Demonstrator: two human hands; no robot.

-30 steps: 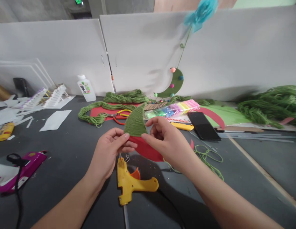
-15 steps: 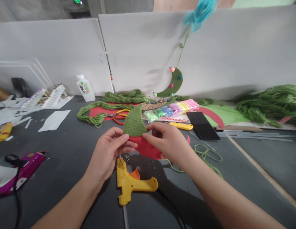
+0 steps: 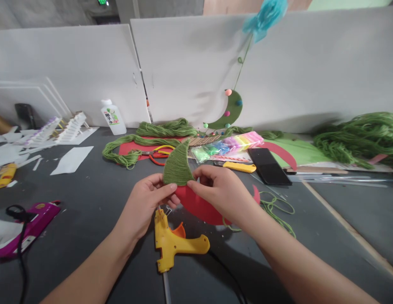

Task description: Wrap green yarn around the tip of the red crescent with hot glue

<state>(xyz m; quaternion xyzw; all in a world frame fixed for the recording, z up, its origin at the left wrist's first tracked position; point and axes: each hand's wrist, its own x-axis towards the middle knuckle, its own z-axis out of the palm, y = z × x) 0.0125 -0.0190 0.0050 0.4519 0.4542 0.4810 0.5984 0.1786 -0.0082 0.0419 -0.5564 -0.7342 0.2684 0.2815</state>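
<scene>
I hold a red crescent-shaped card (image 3: 196, 204) above the dark table; its upper horn (image 3: 178, 165) is wound tightly with green yarn. My left hand (image 3: 146, 205) pinches the crescent at the lower edge of the wound part. From the right, my right hand (image 3: 220, 192) grips the same spot, fingers closed on the card and on the green yarn strand (image 3: 275, 211), which trails off to the right on the table. A yellow hot glue gun (image 3: 173, 242) lies on the table just below my hands.
Green yarn skeins (image 3: 142, 145) and scissors (image 3: 156, 155) lie behind. A white glue bottle (image 3: 113, 118), a black phone (image 3: 268, 166), coloured clay sticks (image 3: 230, 144) and a yellow cutter (image 3: 239, 167) are there too. A pink glue gun (image 3: 28, 223) lies left. White boards stand at the back.
The crescent has dropped slightly and turned, so more of its red lower part shows to the right of my right hand. Both hands keep their grip.
</scene>
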